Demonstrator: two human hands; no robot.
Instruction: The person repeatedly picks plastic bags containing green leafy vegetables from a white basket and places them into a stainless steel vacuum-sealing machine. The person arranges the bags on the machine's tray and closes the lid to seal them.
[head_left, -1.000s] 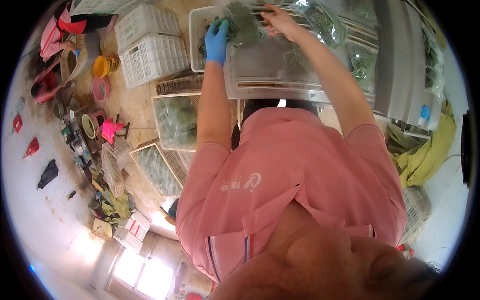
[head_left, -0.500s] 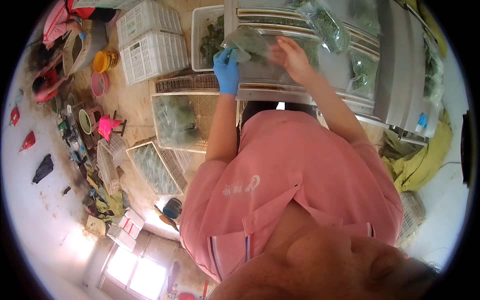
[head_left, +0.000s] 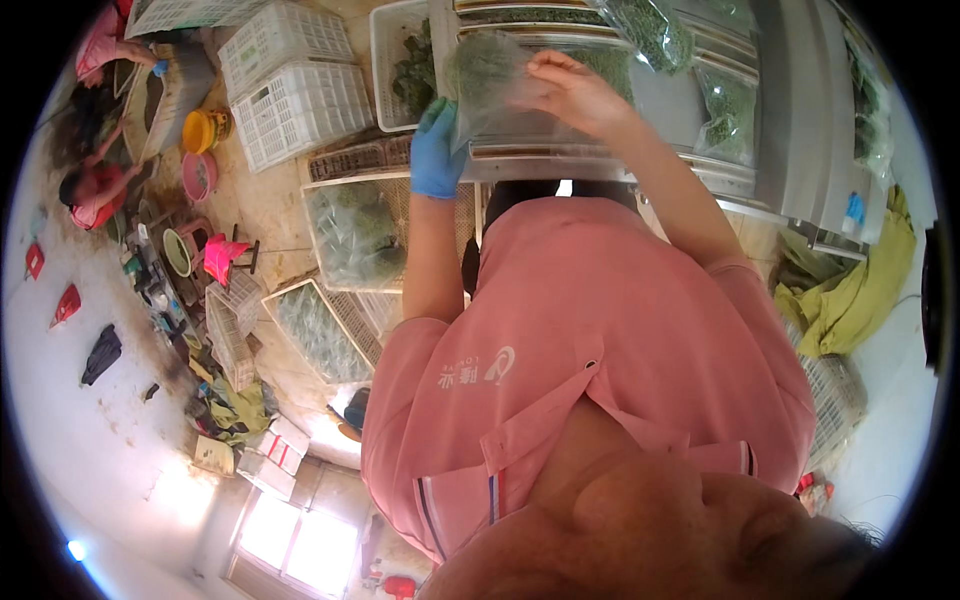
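A clear plastic bag [head_left: 486, 78] with fine green sprigs inside is held over the front of a steel worktable [head_left: 655, 115]. My left hand [head_left: 437, 150], in a blue glove, is closed on the bag's near left side. At the bag's right end, my bare right hand [head_left: 582, 97] has its fingers bent against the thin plastic, partly seen through it. Two filled bags of the same greens, one farther back [head_left: 655, 38] and one to the right [head_left: 728, 115], lie on the table. Loose greens [head_left: 605, 70] lie behind my right hand.
A white tub [head_left: 383, 75] of leafy greens stands left of the table. Stacked white crates [head_left: 300, 115] are beyond it. Crates holding bagged greens [head_left: 355, 235] sit at my left. Two people work at the far left, near a yellow bucket [head_left: 203, 130].
My left hand has come slightly lower and the bag now hangs flatter, its greens gathered at the left end. My right hand has shifted left, onto the bag's end.
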